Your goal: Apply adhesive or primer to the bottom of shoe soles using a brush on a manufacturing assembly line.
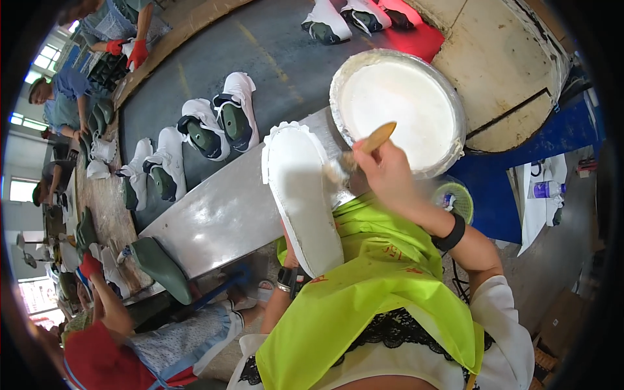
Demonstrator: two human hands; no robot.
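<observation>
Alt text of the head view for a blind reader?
A person's right hand holds a brush by the edge of an upturned white shoe, beside a basin of white liquid. More shoes line a dark surface; people are at left.

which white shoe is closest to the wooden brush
The white shoe showing its flat underside; the white shoes on the dark grey belt are farther away.

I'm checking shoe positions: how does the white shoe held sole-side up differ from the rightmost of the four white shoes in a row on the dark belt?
The white, ruffle-edged held shoe shows its flat underside; the white belt shoe shows its opening, with a dark green last. The held shoe is in the mostly hidden left hand; the belt shoe rests on the dark grey belt. Both are white and elongated.
</observation>
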